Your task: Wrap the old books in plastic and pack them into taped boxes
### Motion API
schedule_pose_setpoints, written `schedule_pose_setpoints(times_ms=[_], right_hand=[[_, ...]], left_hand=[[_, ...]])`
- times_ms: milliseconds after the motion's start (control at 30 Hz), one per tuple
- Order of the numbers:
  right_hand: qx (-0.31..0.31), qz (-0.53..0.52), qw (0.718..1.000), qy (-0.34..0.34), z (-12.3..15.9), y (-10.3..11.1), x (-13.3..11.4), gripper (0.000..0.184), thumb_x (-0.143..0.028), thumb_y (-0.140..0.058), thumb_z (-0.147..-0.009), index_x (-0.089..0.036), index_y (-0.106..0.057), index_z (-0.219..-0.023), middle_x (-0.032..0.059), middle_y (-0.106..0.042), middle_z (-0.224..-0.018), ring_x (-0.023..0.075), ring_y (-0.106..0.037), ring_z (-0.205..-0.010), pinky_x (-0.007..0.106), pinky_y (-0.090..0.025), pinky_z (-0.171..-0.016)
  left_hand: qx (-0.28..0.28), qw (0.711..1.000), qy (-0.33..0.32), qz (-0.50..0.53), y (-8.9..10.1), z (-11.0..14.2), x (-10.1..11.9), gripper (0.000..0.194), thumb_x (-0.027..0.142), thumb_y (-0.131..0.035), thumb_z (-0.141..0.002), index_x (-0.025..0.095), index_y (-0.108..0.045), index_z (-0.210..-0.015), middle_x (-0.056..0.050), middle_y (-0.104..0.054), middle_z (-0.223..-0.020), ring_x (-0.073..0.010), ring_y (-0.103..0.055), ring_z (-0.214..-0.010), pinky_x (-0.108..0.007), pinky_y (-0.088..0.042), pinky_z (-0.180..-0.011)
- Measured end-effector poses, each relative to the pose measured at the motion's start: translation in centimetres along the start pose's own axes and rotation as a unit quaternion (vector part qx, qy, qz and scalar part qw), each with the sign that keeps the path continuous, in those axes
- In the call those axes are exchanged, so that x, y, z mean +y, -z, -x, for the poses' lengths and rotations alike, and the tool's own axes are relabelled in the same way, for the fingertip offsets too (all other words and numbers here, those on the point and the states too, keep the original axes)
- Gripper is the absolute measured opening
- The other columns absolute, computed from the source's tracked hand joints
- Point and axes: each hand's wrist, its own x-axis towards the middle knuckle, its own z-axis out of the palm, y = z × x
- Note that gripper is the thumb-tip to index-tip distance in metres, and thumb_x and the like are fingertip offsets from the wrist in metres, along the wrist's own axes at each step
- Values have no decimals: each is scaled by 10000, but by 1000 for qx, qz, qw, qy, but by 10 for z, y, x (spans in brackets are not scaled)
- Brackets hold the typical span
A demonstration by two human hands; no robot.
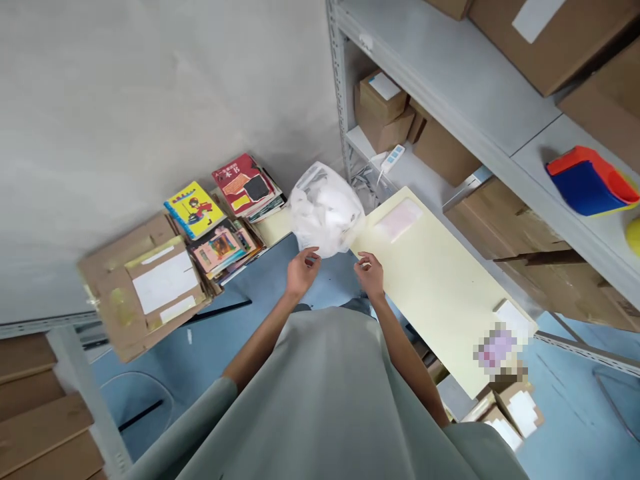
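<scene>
A white translucent plastic bag (327, 210), bulging with white crumpled material, sits at the corner between the two tabletops. My left hand (303, 273) is just below its front edge, thumb and fingers curled together in a pinch. Whether it touches the bag I cannot tell. My right hand (370, 275) is level with it, beside the cream table's near corner, its thumb and forefinger also bent into a pinch. Anything thin or clear between the fingers of either hand cannot be made out. A pale pink flat packet (399, 220) lies on the cream table (440, 280), right of the bag.
Stacked books (245, 187) and a yellow-covered book (195, 210) lie left of the bag, beside flattened cardboard (165, 280). Shelving (440, 73) on the right holds cardboard boxes (383, 110), a power strip (393, 159) and a blue-and-red object (593, 180). A grey wall stands behind.
</scene>
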Motion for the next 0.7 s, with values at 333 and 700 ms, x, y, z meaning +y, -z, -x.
schedule_pose_setpoints(times_ms=[333, 700], right_hand=[[-18, 12, 999, 47, 89, -163, -8, 496, -454, -696, -808, -205, -735, -1236, 8, -721, -942, 133, -575, -606, 309, -537, -631], [-105, 85, 990, 35, 170, -318, -35, 496, -504, -702, -808, -213, -750, -1207, 26, -745, -945, 150, -600, -626, 324, -571, -656]], left_hand=[[75, 996, 52, -17, 160, 12, -223, 403, 298, -644, -978, 184, -716, -1358, -145, -786, -1322, -306, -752, -1200, -433, -603, -1091], [189, 906, 358, -125, 321, 56, -463, 728, 436, -768, -941, 12, -522, -1478, -368, -543, -1584, -475, -489, -1549, -583, -395, -1299]])
